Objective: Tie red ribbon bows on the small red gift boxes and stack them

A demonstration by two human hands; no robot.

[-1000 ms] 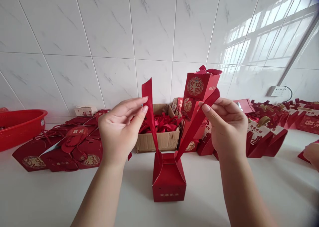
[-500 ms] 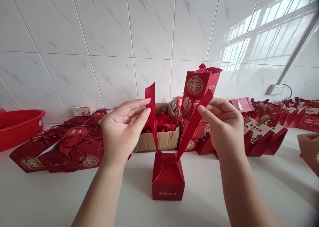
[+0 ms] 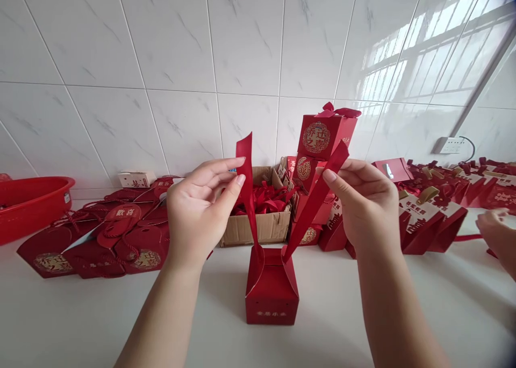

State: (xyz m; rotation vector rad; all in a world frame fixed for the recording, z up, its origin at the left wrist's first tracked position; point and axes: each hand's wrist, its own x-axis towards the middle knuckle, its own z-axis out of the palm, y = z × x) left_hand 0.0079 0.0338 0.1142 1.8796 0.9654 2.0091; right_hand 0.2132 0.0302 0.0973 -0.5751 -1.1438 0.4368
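Note:
A small red gift box [image 3: 272, 292] stands on the white counter [image 3: 80, 325] in front of me, with gold lettering on its front. A red ribbon runs up out of its top in two ends. My left hand [image 3: 199, 212] pinches the left ribbon end [image 3: 245, 179] between thumb and fingers. My right hand [image 3: 365, 204] pinches the right ribbon end [image 3: 318, 196] the same way. Both ends are pulled up and apart in a V above the box.
A cardboard carton [image 3: 258, 225] of red ribbons sits behind the box. Flat red bags [image 3: 100, 239] lie at the left beside a red basin [image 3: 32, 204]. Stacked finished boxes [image 3: 322, 136] and folded red bags [image 3: 435, 217] fill the right. Another person's hand [image 3: 497, 236] is at the right edge.
My hands hold almost the same pose, drawn slightly closer together than a second ago. The other person's hand at the right edge has come up into view.

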